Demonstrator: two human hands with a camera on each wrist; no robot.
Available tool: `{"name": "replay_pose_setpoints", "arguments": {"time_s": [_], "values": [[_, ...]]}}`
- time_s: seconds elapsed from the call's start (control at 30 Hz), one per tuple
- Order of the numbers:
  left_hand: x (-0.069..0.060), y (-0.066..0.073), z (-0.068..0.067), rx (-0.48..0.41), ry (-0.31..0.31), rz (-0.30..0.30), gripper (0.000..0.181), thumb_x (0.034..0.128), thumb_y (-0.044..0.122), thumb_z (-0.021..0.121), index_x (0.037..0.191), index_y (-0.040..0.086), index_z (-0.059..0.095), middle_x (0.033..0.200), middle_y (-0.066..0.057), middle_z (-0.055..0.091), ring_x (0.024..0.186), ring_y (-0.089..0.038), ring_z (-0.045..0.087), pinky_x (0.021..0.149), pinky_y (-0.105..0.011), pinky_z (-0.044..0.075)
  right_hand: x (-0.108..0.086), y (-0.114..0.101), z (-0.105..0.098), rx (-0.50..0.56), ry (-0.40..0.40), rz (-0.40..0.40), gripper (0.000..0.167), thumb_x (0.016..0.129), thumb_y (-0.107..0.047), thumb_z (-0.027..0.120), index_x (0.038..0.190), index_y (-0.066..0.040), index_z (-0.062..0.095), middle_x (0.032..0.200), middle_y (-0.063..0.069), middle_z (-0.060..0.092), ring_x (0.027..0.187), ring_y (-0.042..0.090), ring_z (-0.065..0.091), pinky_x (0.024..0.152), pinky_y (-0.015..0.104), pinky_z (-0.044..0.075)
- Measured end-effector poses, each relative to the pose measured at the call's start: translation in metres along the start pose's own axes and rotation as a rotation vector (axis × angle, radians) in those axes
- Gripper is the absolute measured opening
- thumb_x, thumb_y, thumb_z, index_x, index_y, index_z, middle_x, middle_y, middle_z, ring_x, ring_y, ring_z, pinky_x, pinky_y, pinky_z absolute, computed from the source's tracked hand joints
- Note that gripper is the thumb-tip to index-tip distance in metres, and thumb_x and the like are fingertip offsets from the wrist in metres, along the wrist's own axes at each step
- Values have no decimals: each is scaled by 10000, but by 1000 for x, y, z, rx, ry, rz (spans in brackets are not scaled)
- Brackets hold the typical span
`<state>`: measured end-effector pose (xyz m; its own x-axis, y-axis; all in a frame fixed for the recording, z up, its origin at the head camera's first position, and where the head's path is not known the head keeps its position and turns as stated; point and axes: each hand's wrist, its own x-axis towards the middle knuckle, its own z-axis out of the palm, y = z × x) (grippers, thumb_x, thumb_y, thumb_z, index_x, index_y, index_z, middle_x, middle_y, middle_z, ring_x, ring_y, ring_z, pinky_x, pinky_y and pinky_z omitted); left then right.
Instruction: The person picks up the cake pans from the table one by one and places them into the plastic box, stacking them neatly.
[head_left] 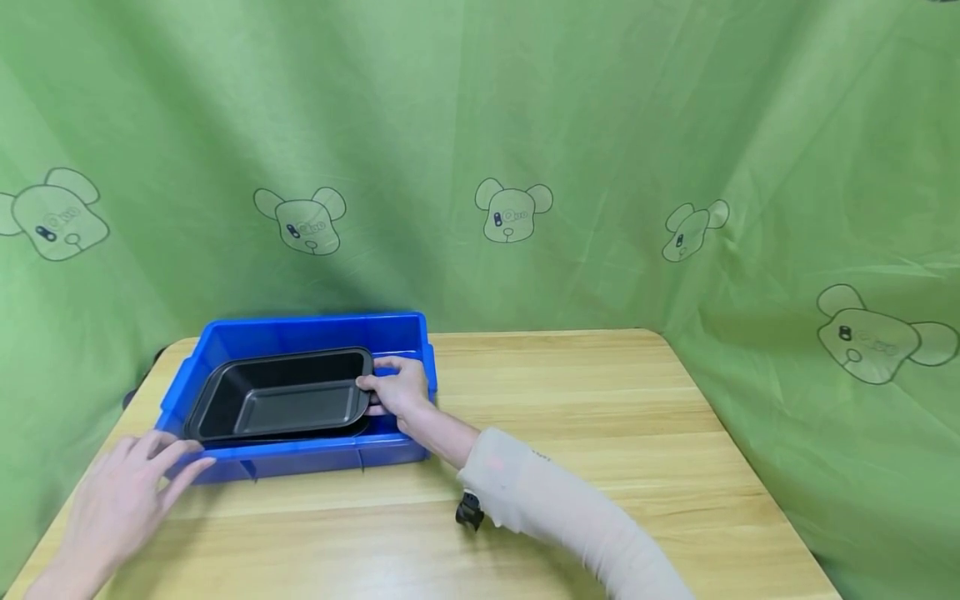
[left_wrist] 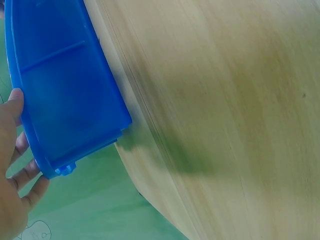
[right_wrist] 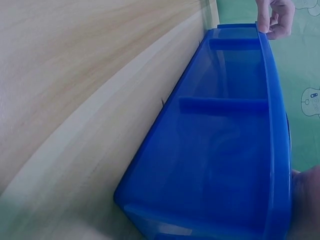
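A black rectangular baking pan (head_left: 300, 408) lies tilted inside a blue plastic bin (head_left: 300, 467). At the pan's right end my right hand (head_left: 401, 389) pinches the rim, thumb on top and fingers beyond the edge. Another dark rim shows under the pan's near side; what it belongs to is mostly hidden. My left hand (head_left: 123, 492) holds the bin's near left corner. In the left wrist view its thumb and fingers (left_wrist: 20, 176) touch the bin's rim around that corner. The right wrist view shows mainly the bin's outer wall (right_wrist: 215, 160), and the pan is out of sight there.
The bin stands at the left of a wooden table (head_left: 570, 400), close to its back edge. A green curtain (head_left: 600, 125) with bear-head drawings hangs behind and at the sides. A small black device (head_left: 469, 510) sits at the right wrist.
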<state>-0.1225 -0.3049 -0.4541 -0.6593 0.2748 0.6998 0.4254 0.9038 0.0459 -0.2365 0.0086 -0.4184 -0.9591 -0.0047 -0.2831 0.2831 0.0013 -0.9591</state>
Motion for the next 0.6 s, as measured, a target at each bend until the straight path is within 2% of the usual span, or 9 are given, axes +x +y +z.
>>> {"name": "replay_pose_setpoints", "arguments": {"time_s": [0.23, 0.43, 0.6], "values": [[1, 0, 0, -7, -1, 0, 828, 1047, 746, 244, 883, 123, 765, 861, -127, 705, 763, -388, 612, 648, -513, 459, 3, -2, -1, -25, -18, 9, 385, 912, -41, 808, 1284, -70, 714, 947, 199, 813, 760, 262, 817, 611, 297, 647], [0, -1, 0, -8, -9, -4, 833, 1043, 752, 239, 881, 127, 767, 862, -120, 705, 765, -381, 614, 652, -508, 461, 5, -5, -3, -34, -45, 40, 379, 912, -22, 803, 1278, -69, 716, 951, 195, 813, 648, 160, 764, 596, 288, 643], [-1, -1, 1, -7, -20, -7, 837, 1039, 757, 232, 884, 131, 766, 867, -117, 703, 769, -374, 607, 658, -499, 460, 6, -6, -6, -37, -75, 55, 413, 906, 14, 792, 1302, -57, 698, 972, 199, 813, 697, 189, 785, 591, 272, 637]]}}
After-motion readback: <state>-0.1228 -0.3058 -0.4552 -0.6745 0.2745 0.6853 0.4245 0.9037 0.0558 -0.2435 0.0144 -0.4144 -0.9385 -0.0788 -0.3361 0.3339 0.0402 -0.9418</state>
